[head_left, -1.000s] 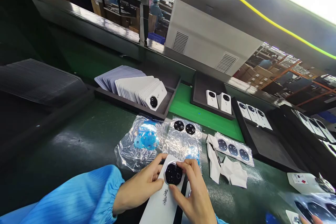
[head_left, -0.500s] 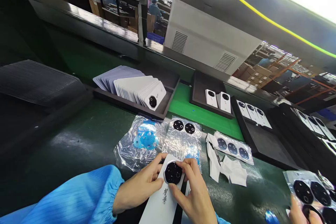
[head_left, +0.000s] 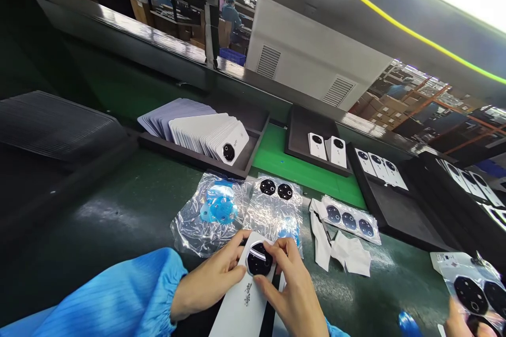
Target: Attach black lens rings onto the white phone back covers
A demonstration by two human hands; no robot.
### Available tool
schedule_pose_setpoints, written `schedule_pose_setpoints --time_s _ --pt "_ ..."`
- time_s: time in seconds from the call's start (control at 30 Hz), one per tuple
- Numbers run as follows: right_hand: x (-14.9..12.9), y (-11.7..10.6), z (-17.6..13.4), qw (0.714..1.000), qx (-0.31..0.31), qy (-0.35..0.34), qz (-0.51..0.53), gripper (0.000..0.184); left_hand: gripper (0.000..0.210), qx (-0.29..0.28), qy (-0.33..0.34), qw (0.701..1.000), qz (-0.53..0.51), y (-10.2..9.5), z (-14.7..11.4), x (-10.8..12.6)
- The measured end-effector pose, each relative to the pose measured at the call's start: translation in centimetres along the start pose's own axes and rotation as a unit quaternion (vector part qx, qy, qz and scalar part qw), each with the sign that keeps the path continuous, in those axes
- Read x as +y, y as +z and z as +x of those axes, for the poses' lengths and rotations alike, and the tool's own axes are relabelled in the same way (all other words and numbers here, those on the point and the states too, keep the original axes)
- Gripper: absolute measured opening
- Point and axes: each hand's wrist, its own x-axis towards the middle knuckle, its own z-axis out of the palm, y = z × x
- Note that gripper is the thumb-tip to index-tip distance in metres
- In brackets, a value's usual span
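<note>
currently the round black camera ring [head_left: 259, 260] sits on the white back cover [head_left: 245, 300] at the near worktop edge, left hand [head_left: 209, 281] gripping the cover, right hand [head_left: 290, 287] pinching the ring, apparently seated but not yet released.

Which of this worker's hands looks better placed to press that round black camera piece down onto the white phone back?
Probably the right hand: its thumb and fingertips already sit around the round black camera piece. The left hand grips the white phone back from the side, steadying it.
</note>
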Motion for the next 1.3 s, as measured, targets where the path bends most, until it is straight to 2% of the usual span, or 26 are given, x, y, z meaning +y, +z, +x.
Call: schedule_pose_setpoints --time_s 0.37,0.53,0.77,0.93,1.13,1.3 --pt "0.0 0.2 -0.2 1.000 0.008 0.000 -0.017 0.042 0.063 -0.007 0.003 1.000 0.021 0.2 0.0 0.2" --pt "0.6 1.8 -0.8 0.998 0.060 0.016 -0.011 0.051 0.048 0.068 0.003 0.991 0.116 0.2 -0.3 0.1" --pt "-0.3 1.9 -0.4 0.995 0.079 -0.015 -0.053 0.050 0.043 0.111 0.023 0.985 0.128 0.6 -0.2 -0.5" --pt "-0.4 1.6 -0.1 0.995 0.079 -0.023 -0.054 0.047 0.036 0.106 0.016 0.983 0.147 0.5 -0.1 -0.3" --pt "-0.3 1.1 0.2 0.996 0.069 -0.043 -0.033 0.052 0.028 0.095 0.033 0.982 0.162 0.4 -0.1 0.1" --pt "-0.1 0.7 0.5 0.995 0.066 -0.067 -0.028 0.047 0.034 0.097 0.045 0.980 0.167 0.1 0.1 -0.5"
